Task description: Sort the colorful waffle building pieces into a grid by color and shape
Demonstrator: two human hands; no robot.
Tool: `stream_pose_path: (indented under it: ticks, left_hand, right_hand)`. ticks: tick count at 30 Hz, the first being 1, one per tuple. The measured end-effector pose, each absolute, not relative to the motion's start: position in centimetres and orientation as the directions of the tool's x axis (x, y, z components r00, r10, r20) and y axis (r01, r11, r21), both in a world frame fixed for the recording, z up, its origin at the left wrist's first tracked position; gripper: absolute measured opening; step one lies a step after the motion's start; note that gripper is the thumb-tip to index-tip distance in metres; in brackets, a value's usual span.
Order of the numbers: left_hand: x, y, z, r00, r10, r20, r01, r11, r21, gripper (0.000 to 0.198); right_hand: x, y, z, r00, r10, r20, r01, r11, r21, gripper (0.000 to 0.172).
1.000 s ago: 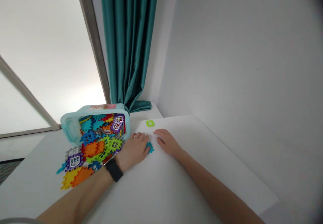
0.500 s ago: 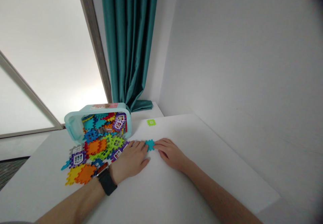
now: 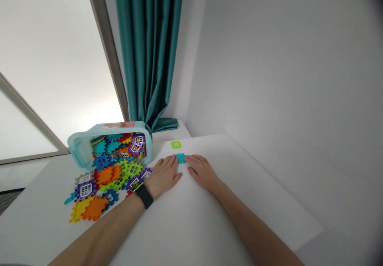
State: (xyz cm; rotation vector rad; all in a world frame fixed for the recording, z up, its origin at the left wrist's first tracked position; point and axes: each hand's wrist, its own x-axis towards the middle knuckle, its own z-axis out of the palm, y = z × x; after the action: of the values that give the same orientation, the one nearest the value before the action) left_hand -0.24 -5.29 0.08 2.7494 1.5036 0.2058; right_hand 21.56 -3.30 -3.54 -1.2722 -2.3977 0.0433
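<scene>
A small teal interlocking plastic puzzle piece lies flat on the white table, between my left hand and my right hand. The fingertips of both flat, spread hands rest against its sides, without lifting it. Just beyond it, a small lime-green waffle-shaped piece lies apart from it. To the left of my left hand, a tipped pale-turquoise plastic box spills a pile of multicoloured waffle blocks. A black watch sits on my left wrist.
Behind the table hangs a teal curtain, bunched at its foot. A white wall runs along the right side, and the table's near right edge drops away. A bright window fills the left.
Both hands have slid forward across the table with the teal piece between them, bringing it closer to the lime-green piece. The view has also shifted slightly.
</scene>
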Motion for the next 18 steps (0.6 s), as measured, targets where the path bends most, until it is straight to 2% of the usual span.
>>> stream_pose_path:
  ticks: [18]
  left_hand:
    - [0.15, -6.29, -0.06, 0.523, 0.837, 0.161, 0.843, -0.536, 0.048, 0.053]
  right_hand:
    - [21.59, -3.34, -3.89, -0.491, 0.785, 0.378, 0.782, 0.588, -0.206, 0.046]
